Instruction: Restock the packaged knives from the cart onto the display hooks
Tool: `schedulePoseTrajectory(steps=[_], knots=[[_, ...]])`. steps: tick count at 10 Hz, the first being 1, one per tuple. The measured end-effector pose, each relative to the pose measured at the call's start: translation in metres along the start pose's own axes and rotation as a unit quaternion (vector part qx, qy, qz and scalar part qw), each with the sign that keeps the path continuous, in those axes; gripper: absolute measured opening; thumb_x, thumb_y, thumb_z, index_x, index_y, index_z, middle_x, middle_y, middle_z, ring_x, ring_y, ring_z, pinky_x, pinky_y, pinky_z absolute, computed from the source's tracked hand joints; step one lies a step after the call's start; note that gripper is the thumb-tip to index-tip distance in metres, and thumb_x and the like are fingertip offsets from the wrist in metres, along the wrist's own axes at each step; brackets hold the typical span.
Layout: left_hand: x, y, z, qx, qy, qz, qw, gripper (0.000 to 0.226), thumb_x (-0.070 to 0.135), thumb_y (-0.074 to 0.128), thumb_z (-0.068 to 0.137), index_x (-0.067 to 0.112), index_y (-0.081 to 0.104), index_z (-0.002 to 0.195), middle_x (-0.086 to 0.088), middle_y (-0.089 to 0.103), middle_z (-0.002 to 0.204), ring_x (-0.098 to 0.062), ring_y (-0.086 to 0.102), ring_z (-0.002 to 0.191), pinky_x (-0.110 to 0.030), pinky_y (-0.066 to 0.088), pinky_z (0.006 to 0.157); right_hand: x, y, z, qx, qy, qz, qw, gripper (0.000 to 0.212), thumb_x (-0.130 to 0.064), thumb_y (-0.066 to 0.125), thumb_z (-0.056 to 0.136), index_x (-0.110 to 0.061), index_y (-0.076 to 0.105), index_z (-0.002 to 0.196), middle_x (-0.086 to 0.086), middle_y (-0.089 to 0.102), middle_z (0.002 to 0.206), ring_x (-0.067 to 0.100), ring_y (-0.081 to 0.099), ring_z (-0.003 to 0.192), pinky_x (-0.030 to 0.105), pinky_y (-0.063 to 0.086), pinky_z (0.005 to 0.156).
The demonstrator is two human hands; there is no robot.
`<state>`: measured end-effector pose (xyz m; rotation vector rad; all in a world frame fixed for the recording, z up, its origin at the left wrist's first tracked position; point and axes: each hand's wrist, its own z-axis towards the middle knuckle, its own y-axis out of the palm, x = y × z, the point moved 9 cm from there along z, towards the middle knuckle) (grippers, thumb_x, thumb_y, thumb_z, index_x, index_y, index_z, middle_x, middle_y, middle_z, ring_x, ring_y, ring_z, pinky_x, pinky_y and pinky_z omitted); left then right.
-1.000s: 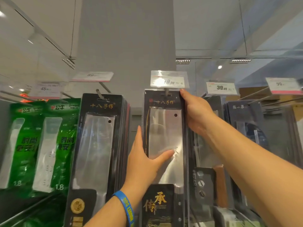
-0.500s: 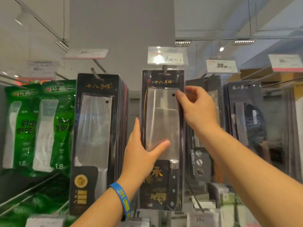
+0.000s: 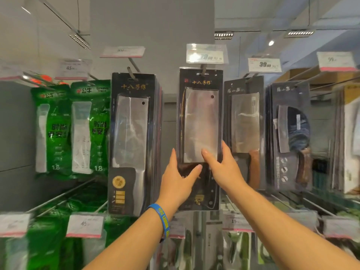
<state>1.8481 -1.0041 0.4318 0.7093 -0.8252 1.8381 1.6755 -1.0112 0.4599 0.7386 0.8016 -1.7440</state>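
Centre knife package (image 3: 200,121): lower card lying partly behind left hand (image 3: 178,184) and right hand (image 3: 224,170). Price tag (image 3: 206,54) above: digits blurring. Lower-row packages (image 3: 194,246): smearing, running off bottom edge.

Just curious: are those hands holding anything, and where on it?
Both hold the middle packaged knife low down: left hand on its left edge, right hand on its right edge, thumbs in front.

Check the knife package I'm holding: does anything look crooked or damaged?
Nothing stands out. The knife package hangs upright on its hook, no visible damage; the left hand and right hand grip its lower edges.
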Motion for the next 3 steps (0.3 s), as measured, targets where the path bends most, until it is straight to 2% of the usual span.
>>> schedulePoseTrajectory(steps=[1,2,3], knots=[[-0.006,0.001,-0.004,-0.014,-0.006,0.006,1.000,0.102,0.061,0.071,0.079,0.040,0.008,0.156,0.013,0.046,0.149,-0.010,0.046,0.134,-0.019,0.038,0.098,0.009,-0.002,-0.006,0.001,0.015,-0.018,1.000,0.092,-0.060,0.065,0.092,-0.031,0.015,0.164,-0.005,0.029,0.167,0.018,0.028,0.153,0.041,0.027,0.122],[-0.017,-0.006,-0.027,-0.013,-0.023,0.038,0.999,0.095,0.061,0.066,0.083,0.035,0.012,0.157,0.011,0.042,0.151,-0.011,0.044,0.136,-0.022,0.035,0.102,0.015,-0.009,-0.036,0.018,0.010,-0.072,0.997,0.090,-0.058,0.064,0.094,-0.029,0.016,0.164,-0.005,0.029,0.167,0.017,0.030,0.151,0.037,0.030,0.118],[-0.028,-0.029,-0.057,0.031,-0.022,0.038,0.999,0.053,0.051,0.060,0.092,0.031,0.050,0.140,0.011,0.056,0.138,0.000,0.057,0.116,-0.019,0.044,0.096,0.013,-0.028,-0.074,0.078,-0.040,-0.120,0.989,0.062,-0.048,0.062,0.098,-0.026,0.043,0.153,-0.013,0.057,0.142,-0.004,0.056,0.120,0.016,0.045,0.096]])
